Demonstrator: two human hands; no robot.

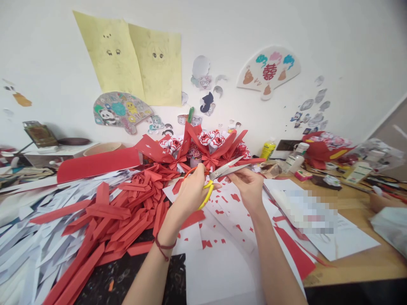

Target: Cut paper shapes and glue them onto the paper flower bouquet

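Observation:
My left hand (pixel 193 188) is closed around the yellow handles of a pair of scissors (pixel 222 170), whose blades point right and stand apart. Close to the blade tips, my right hand (pixel 248 184) has its fingers curled and pressed together. A red paper strip (pixel 256 161) shows between the blades and just above the right hand's knuckles; the fingertips' hold on it is partly hidden. Below both hands, small red paper scraps (pixel 235 197) are scattered over white paper sheets (pixel 219 271). A heap of folded red paper strips (pixel 127 216) lies left of my left hand.
White paper strips (pixel 47 224) pile up at far left beside a red roll (pixel 98 164). Red-wrapped paper flower bouquets (pixel 211 140) stand against the wall. Bottles (pixel 295 157), a yellow bottle (pixel 269 149) and a pixelated packet (pixel 305 209) are at right. Another person's hand (pixel 384 199) shows at far right.

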